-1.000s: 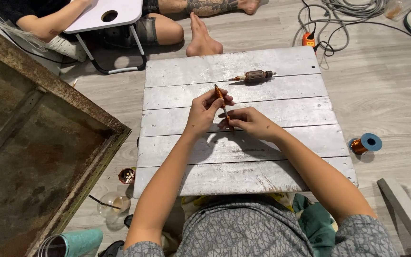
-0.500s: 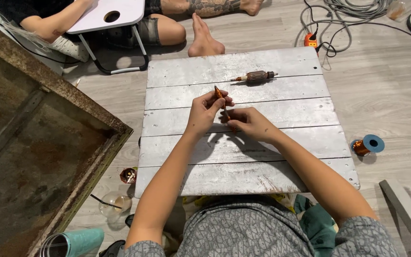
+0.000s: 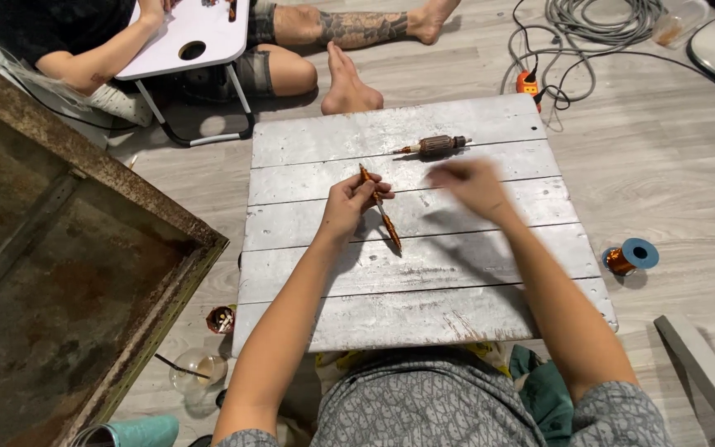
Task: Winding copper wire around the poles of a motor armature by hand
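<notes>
**L hand holds thin rod over table, R hand free and blurred**

Thin orange-brown rod (image 3: 381,209), long and slim, sits in the left hand (image 3: 349,203). Fingers closed round its upper part; lower end angles down-right over the table, tip close to the planks, can't tell if touching.

Right hand (image 3: 469,184) is just right of the rod, not touching it, holding nothing. Motion-blurred, fingers look loosely spread; exact spread can't tell. It hovers over the 2nd/3rd plank from the far edge.

Motor armature (image 3: 438,146), brown windings w/ shaft, lies on its side near the far edge of the table, just beyond the right hand, apart from it.

Table (image 3: 424,306): low, grey-white painted planks, worn, rust marks at near edge.

Around it, on the floor:
- copper wire spool (image 3: 631,257) w/ blue flange, right of table
- rusty metal tray (image 3: 59,273), big, left side
- glass jar (image 3: 196,372) and small cup (image 3: 221,319) near table's near-left corner
- grey cable bundle (image 3: 597,21) far right

Another person sits across, bare foot (image 3: 347,87) close to table's far edge, arms on a small white lap table (image 3: 196,29).
</notes>
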